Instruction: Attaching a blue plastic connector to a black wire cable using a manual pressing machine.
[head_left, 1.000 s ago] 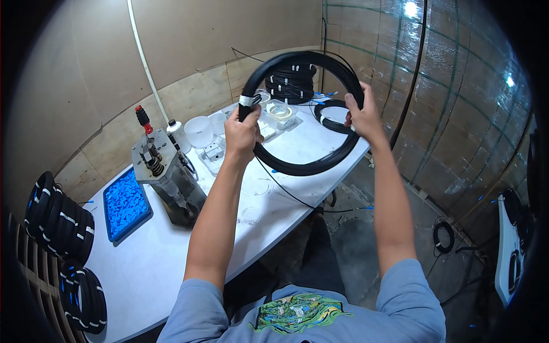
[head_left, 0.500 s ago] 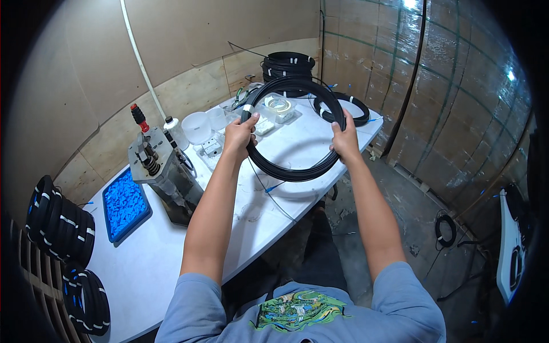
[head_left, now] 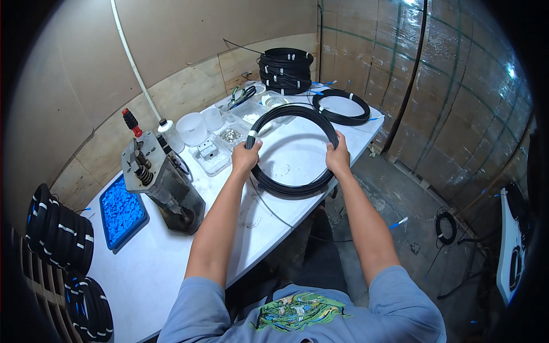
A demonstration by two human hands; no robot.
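Between my two hands I hold a coil of black cable (head_left: 291, 188), tilted above the white table. My left hand (head_left: 246, 159) grips its left side just below a white tie band. On the opposite side my right hand (head_left: 338, 155) is closed round the ring with the thumb on top. One loose cable end hangs from the coil across the table's front edge and ends in a blue-and-white connector (head_left: 398, 223) over the floor.
Black coils stand stacked (head_left: 285, 71) at the back, beside a flat coil (head_left: 360, 110). A metal hand press (head_left: 166, 183), a tray of blue pieces (head_left: 122, 210), a white bottle (head_left: 170, 132) and clear plastic boxes (head_left: 210, 154) occupy the table's left. More coils (head_left: 60, 234) sit far left.
Both hands have brought the coil lower and closer to me, and it now looks more tilted. Its loose connector end has swung right, beyond the table's edge.
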